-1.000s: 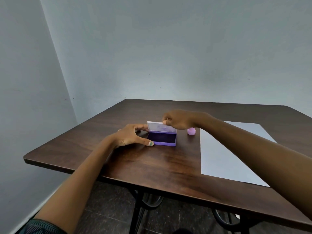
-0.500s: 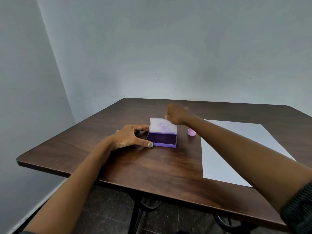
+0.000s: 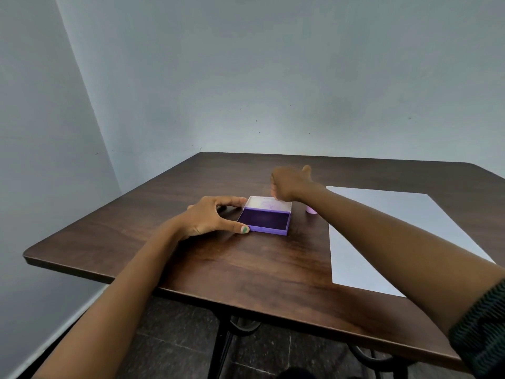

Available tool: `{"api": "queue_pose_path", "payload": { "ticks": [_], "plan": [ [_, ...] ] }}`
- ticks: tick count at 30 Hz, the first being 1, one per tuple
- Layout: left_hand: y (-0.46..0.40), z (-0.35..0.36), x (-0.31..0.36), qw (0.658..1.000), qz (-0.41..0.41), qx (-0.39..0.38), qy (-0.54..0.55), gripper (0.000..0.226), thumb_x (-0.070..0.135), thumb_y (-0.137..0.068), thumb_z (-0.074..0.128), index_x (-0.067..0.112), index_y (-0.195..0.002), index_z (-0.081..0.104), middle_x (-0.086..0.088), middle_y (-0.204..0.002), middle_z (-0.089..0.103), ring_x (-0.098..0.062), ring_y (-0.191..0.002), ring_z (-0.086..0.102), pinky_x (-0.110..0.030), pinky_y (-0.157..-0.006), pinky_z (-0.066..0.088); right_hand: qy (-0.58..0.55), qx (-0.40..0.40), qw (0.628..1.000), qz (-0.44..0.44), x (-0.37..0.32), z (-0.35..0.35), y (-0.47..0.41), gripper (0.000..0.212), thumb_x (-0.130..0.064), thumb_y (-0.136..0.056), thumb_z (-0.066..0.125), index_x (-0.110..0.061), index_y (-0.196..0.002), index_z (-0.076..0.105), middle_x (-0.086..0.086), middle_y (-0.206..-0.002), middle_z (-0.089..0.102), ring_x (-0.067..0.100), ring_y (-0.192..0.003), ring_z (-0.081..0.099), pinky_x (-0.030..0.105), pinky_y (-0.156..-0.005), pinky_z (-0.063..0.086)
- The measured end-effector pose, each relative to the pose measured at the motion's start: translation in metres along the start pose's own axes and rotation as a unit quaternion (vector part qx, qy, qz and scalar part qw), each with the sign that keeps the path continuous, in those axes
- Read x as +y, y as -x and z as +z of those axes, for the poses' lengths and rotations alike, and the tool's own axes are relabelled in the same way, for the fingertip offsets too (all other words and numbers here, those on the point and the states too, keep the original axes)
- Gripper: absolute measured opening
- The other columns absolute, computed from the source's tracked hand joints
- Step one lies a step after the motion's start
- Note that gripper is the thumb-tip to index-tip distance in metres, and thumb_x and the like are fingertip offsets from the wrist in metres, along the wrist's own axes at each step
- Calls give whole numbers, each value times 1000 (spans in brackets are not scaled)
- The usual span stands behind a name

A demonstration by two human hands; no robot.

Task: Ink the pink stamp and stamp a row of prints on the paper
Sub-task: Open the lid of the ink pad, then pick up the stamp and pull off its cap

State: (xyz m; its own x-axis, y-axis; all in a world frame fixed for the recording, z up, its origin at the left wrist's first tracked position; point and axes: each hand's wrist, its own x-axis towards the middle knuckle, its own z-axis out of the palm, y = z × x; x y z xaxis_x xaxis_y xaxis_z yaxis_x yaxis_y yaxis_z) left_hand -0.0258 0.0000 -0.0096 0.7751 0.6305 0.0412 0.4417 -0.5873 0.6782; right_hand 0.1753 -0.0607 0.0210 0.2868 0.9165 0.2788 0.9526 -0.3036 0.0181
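A purple ink pad (image 3: 266,220) lies open near the middle of the dark wooden table, its dark inked surface showing. Its clear lid (image 3: 262,204) is tilted far back. My left hand (image 3: 210,217) braces the pad's left side, thumb at the front corner and forefinger at the back corner. My right hand (image 3: 287,184) is on the lid's far right edge, fingers curled over it and thumb sticking up. The small pink stamp (image 3: 311,210) stands just right of the pad, mostly hidden behind my right forearm. A blank white paper (image 3: 382,228) lies to the right.
The brown table (image 3: 218,269) stands in a corner, with grey walls behind and to the left. Its front edge runs diagonally below my arms. Black metal legs and a dark tiled floor show beneath it.
My right hand has swung the lid up and back from nearly upright to leaning far open. My left hand has stayed on the pad's base.
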Motion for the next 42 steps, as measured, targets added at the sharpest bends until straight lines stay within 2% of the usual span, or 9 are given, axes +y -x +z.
{"api": "queue_pose_path", "payload": {
  "ticks": [4,8,17,20,24,30,34,38,42],
  "plan": [
    [2,1,1,1000,0,-2,3,77,72,-41,74,59,-114,55,29,-127,54,-6,-129,43,-46,-117,22,11,8,1000,1,-1,-1,2,31,-4,-82,47,-18,-57,37,2,-73,53,24,-78,48,41,-79,24],
    [2,1,1,1000,0,2,2,80,76,-38,73,59,-114,54,28,-128,54,-7,-129,43,-47,-116,23,13,21,1000,-14,-1,-10,5,32,-6,-80,46,-17,-54,31,-2,-58,38,25,-73,44,40,-74,23],
    [6,6,12,999,5,38,17,90,81,-42,68,47,-124,51,15,-134,54,-16,-128,45,-49,-113,27,-185,38,982,15,34,-54,26,32,-19,-77,59,-23,-49,46,5,-71,60,23,-75,55,28,-67,42],
    [4,10,22,997,21,56,49,68,52,-71,71,34,-133,48,10,-129,53,-16,-125,45,-32,-100,34,-201,22,979,21,51,-63,43,21,-17,-80,62,-16,-59,57,5,-77,61,19,-75,52,21,-55,36],
    [1,19,40,995,38,70,53,60,47,-76,69,33,-131,50,10,-127,53,-14,-121,46,-31,-99,35,-242,-25,969,36,68,-58,63,22,-21,-79,69,-2,-90,73,0,-75,63,13,-70,54,22,-56,38],
    [-7,35,64,996,58,56,29,57,46,-79,69,31,-131,52,7,-135,54,-15,-124,47,-27,-96,33,-233,-41,972,11,68,-34,74,15,-20,-75,73,-8,-81,76,4,-72,62,13,-64,48,25,-58,36],
    [-13,39,66,997,47,59,-3,57,54,-75,68,36,-128,53,9,-136,53,-15,-124,48,-39,-107,34,-231,-27,972,27,64,-19,71,11,-13,-71,72,-3,-73,76,7,-67,58,15,-58,44,24,-50,31],
    [-15,41,68,996,38,80,-18,66,74,-58,60,45,-118,57,18,-122,59,-9,-115,52,-50,-109,33,-347,-3,937,53,65,-18,75,7,-6,-70,75,0,-71,74,8,-66,64,16,-58,50,27,-59,41],
    [-17,42,75,990,54,128,6,32,60,-69,68,49,-98,61,25,-102,63,-3,-104,57,-47,-107,34,-522,1,845,114,66,-34,83,22,-1,-75,72,11,-93,69,10,-78,66,13,-63,59,21,-61,53]
  ]
}}
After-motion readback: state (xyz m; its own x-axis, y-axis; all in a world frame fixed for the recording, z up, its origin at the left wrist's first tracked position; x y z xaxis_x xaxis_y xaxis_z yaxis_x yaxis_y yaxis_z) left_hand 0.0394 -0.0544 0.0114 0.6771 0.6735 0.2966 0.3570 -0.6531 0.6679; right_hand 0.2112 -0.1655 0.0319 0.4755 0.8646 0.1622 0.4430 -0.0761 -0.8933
